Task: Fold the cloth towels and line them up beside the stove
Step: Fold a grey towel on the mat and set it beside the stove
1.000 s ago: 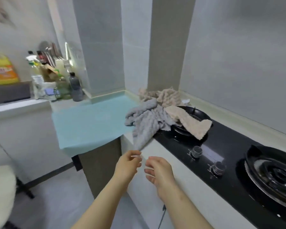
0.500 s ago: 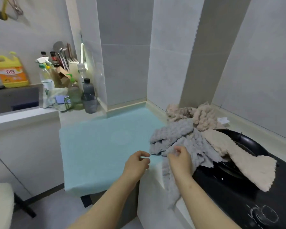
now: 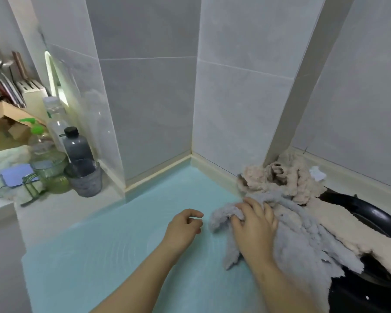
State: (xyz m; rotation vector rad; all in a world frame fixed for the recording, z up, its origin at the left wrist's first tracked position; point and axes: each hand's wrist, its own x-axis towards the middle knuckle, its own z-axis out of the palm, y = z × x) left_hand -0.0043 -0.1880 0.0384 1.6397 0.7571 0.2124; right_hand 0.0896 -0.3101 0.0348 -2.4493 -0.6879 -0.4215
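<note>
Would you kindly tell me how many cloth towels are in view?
3: a grey towel gripped by the right hand, a crumpled beige towel at the back, and a flat beige towel over the stove. The pile may hide more.

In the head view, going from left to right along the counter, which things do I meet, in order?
Knife block → dark bottle → left hand → right hand, gripping the grey towel → beige towels → black stove.

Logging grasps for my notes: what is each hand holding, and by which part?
The right hand grips the grey towel at its bunched left end; the left hand, loosely curled, holds nothing.
</note>
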